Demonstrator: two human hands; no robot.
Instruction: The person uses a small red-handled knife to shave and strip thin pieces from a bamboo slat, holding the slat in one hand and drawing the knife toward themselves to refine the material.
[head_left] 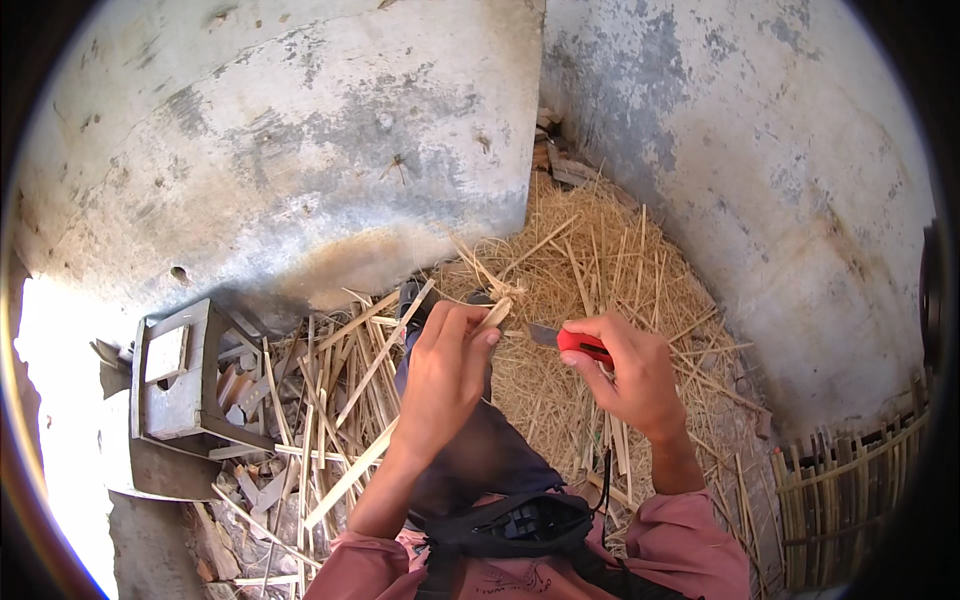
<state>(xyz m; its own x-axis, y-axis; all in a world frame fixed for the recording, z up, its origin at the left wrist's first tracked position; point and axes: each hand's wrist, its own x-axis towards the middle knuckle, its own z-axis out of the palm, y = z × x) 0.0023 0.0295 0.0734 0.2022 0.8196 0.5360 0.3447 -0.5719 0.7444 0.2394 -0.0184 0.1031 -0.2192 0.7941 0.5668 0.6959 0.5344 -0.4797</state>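
My left hand [443, 368] is closed round a pale bamboo strip [495, 314], its end sticking out past the thumb and fingers. A thin curl of shaving [488, 277] stands off near that end. Behind the left wrist a long flat strip [348, 480] slants down to the lower left; it looks like the same piece, but the forearm hides the join. A red utility knife [580, 344] is gripped in my right hand [637, 380]. Its grey blade points left toward the strip, with a small gap between them.
Straw-like shavings [570, 240] heap up on the floor ahead. Split bamboo strips [345, 370] lie in a pile at the left, beside a worn wooden box [180, 370]. A woven bamboo basket [850, 490] stands at the right. Peeling walls [330, 130] close in the corner.
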